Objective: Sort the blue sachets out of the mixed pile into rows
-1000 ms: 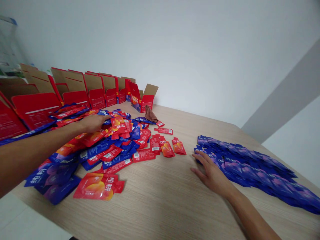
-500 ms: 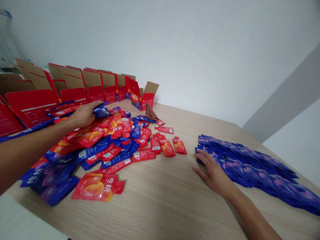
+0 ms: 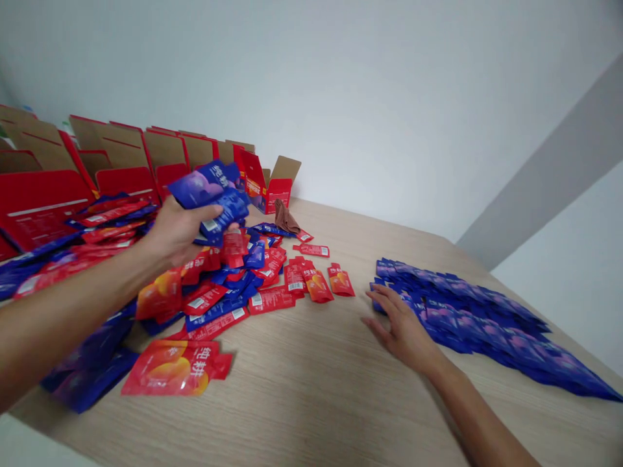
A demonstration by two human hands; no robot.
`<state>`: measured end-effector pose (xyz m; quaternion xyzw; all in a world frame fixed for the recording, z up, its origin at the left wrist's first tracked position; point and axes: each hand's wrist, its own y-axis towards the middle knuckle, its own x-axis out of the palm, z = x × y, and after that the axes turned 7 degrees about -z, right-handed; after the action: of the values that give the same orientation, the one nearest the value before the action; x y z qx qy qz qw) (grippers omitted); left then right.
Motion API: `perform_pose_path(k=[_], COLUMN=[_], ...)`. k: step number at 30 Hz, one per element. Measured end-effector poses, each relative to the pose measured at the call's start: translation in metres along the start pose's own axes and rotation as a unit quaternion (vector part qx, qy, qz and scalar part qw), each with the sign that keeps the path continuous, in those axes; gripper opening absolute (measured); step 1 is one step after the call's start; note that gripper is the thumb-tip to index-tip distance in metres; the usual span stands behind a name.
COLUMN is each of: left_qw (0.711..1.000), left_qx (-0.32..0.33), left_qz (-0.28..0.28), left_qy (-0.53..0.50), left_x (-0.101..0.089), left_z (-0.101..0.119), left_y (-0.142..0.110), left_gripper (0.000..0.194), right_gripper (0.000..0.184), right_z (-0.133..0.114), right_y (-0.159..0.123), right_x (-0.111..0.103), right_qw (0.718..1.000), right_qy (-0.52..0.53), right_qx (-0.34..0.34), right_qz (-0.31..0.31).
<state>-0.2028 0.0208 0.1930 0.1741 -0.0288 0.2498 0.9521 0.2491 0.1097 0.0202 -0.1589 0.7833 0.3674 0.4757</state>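
Observation:
My left hand (image 3: 182,230) is closed on a few blue pouches (image 3: 211,185), lifted above a mixed pile. Beneath and around it lie many red pouches (image 3: 204,298) and blue ones, heaped loosely. My right hand (image 3: 402,324) rests with its fingers apart at the near end of the overlapping rows of blue pouches (image 3: 467,324); its fingertips touch the end of the front row. Between the hands a red pouch (image 3: 341,280) lies flat on the table. One larger-looking red pouch (image 3: 175,368) sits nearer to me.
Open red cardboard boxes (image 3: 43,201) stand in a line along the back left. Another open box (image 3: 277,188) is at the end of that line, with a brown cloth (image 3: 286,217) in front of it. The wooden table (image 3: 316,389) meets a pale wall.
My left hand has risen out of the pile with blue pouches in it and moved slightly right. My right hand stays by the rows; the view has shifted a little.

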Motion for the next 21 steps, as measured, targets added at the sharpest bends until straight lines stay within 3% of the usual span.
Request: perform_pose_path(k=[2, 5, 9, 12, 16, 21], left_qw=[0.992, 0.962, 0.919, 0.903, 0.894, 0.884], left_qx=[-0.062, -0.161, -0.261, -0.302, -0.361, -0.415], left_qz=[-0.072, -0.16, -0.222, -0.234, -0.201, -0.179], left_qy=[-0.078, -0.153, -0.193, -0.198, -0.171, -0.12], left_x=[0.032, 0.074, 0.112, 0.122, 0.119, 0.112], left_z=[-0.014, -0.043, -0.081, -0.094, -0.099, -0.11], left_y=[-0.035, -0.084, -0.125, -0.137, -0.143, -0.146], left_gripper=[0.057, 0.06, 0.06, 0.065, 0.071, 0.079], right_gripper=[0.05, 0.055, 0.062, 0.063, 0.064, 0.063], right_z=[-0.019, -0.049, -0.081, -0.096, -0.105, -0.101], right_y=[0.005, 0.014, 0.024, 0.027, 0.026, 0.028], right_x=[-0.006, -0.012, -0.006, 0.005, 0.015, 0.013], right_qw=[0.994, 0.957, 0.905, 0.856, 0.803, 0.777], right_qy=[0.101, 0.276, 0.399, 0.477, 0.54, 0.571], right_qx=[0.03, 0.089, 0.144, 0.195, 0.251, 0.265], right_qz=[0.01, 0.009, -0.027, -0.029, -0.014, 0.032])
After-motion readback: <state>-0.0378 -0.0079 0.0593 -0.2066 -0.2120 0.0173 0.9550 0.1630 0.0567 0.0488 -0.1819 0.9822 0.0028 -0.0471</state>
